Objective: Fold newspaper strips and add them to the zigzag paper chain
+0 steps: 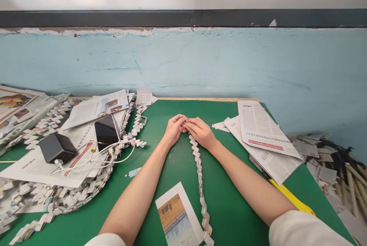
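A zigzag chain of folded paper (200, 177) runs from my fingers down the green table to the near edge of the view. My left hand (174, 128) and my right hand (200, 130) meet at its far end, fingertips together. Both are closed on that end, and the fingers hide the piece between them. Left of the chain's lower part lies a printed paper sheet (179, 217) with a brown and blue picture.
Newspapers, a black box-shaped device (57, 148), a phone (107, 130), a white cable and more paper chains (77, 198) cover the left side. On the right are folded newspapers (259, 129) and a yellow tool (292, 197). A blue wall (183, 62) stands behind.
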`<state>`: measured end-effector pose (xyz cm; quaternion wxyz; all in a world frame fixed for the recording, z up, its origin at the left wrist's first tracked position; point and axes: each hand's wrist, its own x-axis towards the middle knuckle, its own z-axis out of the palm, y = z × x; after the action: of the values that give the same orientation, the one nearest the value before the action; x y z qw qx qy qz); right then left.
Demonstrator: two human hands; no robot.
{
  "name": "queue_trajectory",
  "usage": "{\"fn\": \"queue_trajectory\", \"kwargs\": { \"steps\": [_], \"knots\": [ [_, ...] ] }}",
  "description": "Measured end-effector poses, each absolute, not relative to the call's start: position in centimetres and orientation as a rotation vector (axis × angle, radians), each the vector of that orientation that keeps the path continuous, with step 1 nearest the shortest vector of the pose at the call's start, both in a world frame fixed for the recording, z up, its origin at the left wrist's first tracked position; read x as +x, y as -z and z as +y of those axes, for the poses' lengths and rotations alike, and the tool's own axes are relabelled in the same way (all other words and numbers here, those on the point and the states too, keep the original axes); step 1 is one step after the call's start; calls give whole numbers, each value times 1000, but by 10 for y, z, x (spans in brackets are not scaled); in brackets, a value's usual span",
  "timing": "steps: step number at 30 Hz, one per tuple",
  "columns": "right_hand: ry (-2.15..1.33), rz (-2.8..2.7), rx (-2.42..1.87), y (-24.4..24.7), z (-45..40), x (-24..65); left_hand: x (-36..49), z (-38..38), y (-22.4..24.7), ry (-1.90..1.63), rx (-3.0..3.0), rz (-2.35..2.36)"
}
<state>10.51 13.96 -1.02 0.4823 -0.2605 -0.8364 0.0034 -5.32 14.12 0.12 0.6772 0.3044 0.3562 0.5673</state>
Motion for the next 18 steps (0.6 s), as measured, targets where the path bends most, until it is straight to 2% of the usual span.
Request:
{"fn": "queue_trajectory", "kwargs": {
  "steps": [18],
  "knots": [
    [-33, -2055, -628, 10, 140, 106, -54, 140, -1, -1246, 724, 792]
  ]
}}
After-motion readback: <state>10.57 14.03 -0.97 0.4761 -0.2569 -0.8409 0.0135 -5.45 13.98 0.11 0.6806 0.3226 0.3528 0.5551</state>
